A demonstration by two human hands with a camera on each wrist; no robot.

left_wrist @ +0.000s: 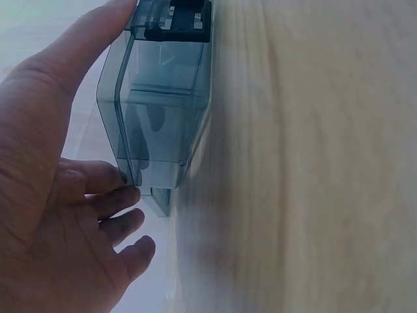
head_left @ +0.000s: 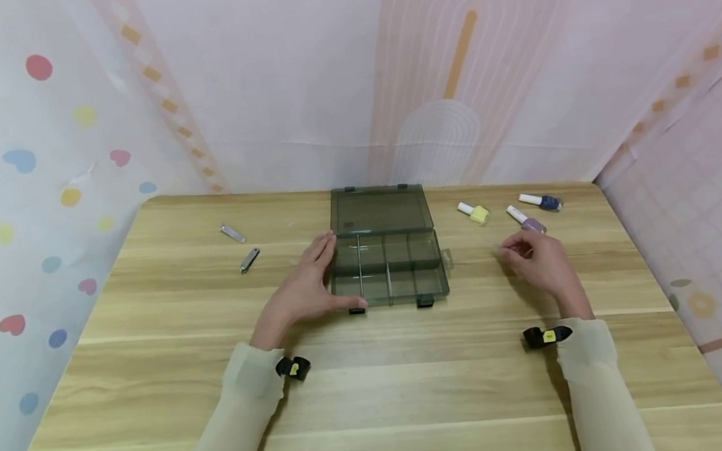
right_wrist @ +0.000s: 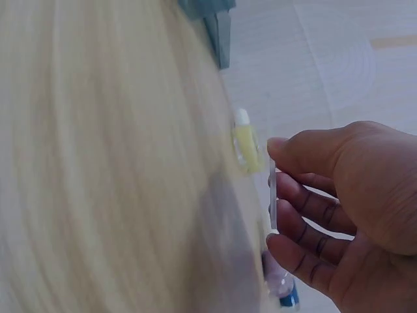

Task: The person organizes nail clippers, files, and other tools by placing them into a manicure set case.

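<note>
Two hands are over the wooden table (head_left: 376,396). One is the left hand (head_left: 307,287), and it rests against the left side of the see-through box (head_left: 386,252) with its fingers straight and its thumb along the front edge. The right hand (head_left: 541,261) is a little way off to the right of the box and pinches one small clear strip (right_wrist: 272,194) between thumb and fingertips. From the right wrist view the strip looks thin and flat, held by its two ends, with its long side running up and down in that view; from the head view it is too small to tell which way it points. One box sits in the middle of the table, with its lid open and lying flat behind it. Its long side runs left to right, and thin walls split the inside into small parts. Three small nail polish bottles lie on their sides behind the right hand: one yellow bottle (head_left: 474,213), one purple bottle (head_left: 527,219) and one blue bottle (head_left: 542,202), all with white caps. Two small metal tools lie to the left of the box: a flat nail file (head_left: 232,233) and a nail clipper (head_left: 249,259)
</note>
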